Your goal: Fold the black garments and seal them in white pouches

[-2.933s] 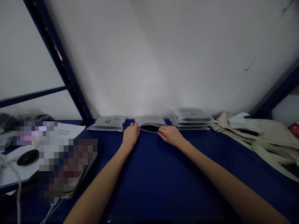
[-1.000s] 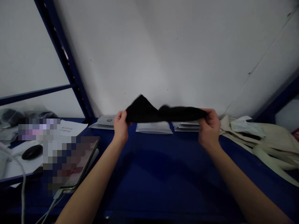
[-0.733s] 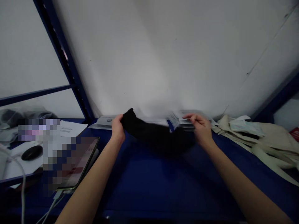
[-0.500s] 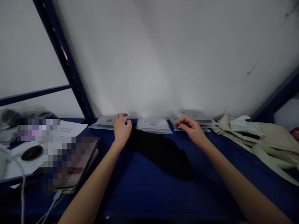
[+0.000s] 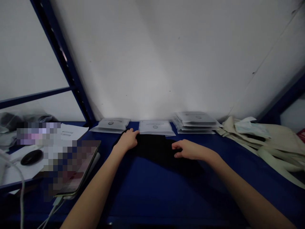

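Observation:
A piece of black cloth (image 5: 152,146) lies stretched out on the blue tabletop, running from the left down toward the right; its exact kind does not show. My left hand (image 5: 127,140) is on its left end, fingers bent over the fabric and thumb toward the middle. At the other end my right hand (image 5: 188,149) pinches the upper edge between thumb and curled fingers. Just behind the cloth lies a flat frosted plastic packet (image 5: 156,126) with a printed round mark.
Similar packets (image 5: 111,124) lie at the back left, and a taller stack (image 5: 197,119) stands back right against the white wall (image 5: 154,63). Beige fabric (image 5: 281,136) is heaped on the right. Left are a phone (image 5: 78,171) with a charging cable, papers (image 5: 69,130) and a black mouse (image 5: 32,157).
My left hand has come slightly nearer onto the cloth's left end. The right hand has moved from beside the packet stack down to the cloth, whose right part now lies differently.

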Tool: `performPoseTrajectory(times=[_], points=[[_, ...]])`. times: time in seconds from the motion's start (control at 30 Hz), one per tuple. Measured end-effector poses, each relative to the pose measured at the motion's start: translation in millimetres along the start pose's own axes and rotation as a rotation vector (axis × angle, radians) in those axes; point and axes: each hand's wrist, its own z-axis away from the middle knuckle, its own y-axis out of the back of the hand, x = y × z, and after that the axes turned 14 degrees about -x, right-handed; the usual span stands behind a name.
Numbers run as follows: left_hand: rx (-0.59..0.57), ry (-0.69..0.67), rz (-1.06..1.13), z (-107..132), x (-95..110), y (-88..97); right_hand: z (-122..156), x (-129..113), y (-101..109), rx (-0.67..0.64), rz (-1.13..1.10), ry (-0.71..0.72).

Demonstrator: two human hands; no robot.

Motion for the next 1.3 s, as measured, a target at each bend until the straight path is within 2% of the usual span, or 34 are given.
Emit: performPoseTrajectory(times=[0.13,0.2,0.23,0.3,0.37,0.4,0.43,0.47,0.5,0.53,0.57,0.6,0.63,0.67,0.7,0.77,0.87,0.93,1.0,1.07,1.3], points=[[0.076,0.056,-0.094,1.3,3.3,3.4,-2.9,4.2,6.3,0.194,0.096,-0.174],[0.172,0.032,-0.075,2.6,4.9,8.1,1.2,5.1,11.6,0.256,0.071,-0.152],[0.226,-0.001,-0.026,4.3,5.3,12.2,5.8,5.3,15.2,0.245,0.025,-0.102],[0.300,-0.095,0.169,11.3,4.4,24.4,19.3,5.8,23.8,0.125,-0.109,0.046],[0.255,-0.215,0.464,24.2,1.0,40.4,34.7,7.4,32.2,-0.139,-0.234,0.206],[0.166,-0.298,0.615,32.5,-1.6,48.6,41.2,8.8,35.3,-0.298,-0.280,0.271],[0.026,-0.403,0.738,41.2,-4.5,56.2,45.8,10.5,37.2,-0.431,-0.322,0.319],[-0.170,-0.514,0.823,49.6,-7.5,62.6,48.1,12.3,37.8,-0.524,-0.363,0.349],[-0.421,-0.615,0.862,56.8,-10.1,67.4,48.1,14.0,37.1,-0.573,-0.401,0.358],[-0.683,-0.696,0.858,62.2,-12.1,70.3,45.9,15.3,35.3,-0.581,-0.434,0.349],[-0.886,-0.738,0.836,65.3,-13.1,71.2,42.2,16.0,32.5,-0.563,-0.458,0.323],[-1.015,-0.742,0.807,65.8,-13.0,70.1,37.3,16.0,29.1,-0.543,-0.468,0.287],[-1.062,-0.713,0.782,63.9,-12.0,67.3,32.0,15.3,25.5,-0.531,-0.467,0.248],[-1.034,-0.657,0.766,60.0,-10.3,63.2,26.8,14.2,21.9,-0.523,-0.456,0.208],[-0.957,-0.584,0.752,54.5,-8.2,58.1,21.9,13.0,18.5,-0.512,-0.436,0.168],[-0.773,-0.427,0.688,41.8,-4.4,47.0,13.8,11.8,13.2,-0.462,-0.383,0.094],[-0.506,-0.206,0.488,26.9,-3.0,33.8,5.8,16.9,9.5,-0.318,-0.287,-0.022],[-0.432,-0.102,0.371,23.2,-3.8,29.7,2.8,24.0,9.3,-0.215,-0.212,-0.100],[-0.452,-0.039,0.302,24.2,-3.2,28.8,1.7,30.9,9.7,-0.141,-0.139,-0.169],[-0.495,0.001,0.230,27.9,0.5,29.4,2.7,34.1,9.7,-0.124,-0.099,-0.221],[-0.656,0.070,0.025,39.0,21.8,32.1,16.3,17.0,7.8,-0.232,0.003,-0.290]])
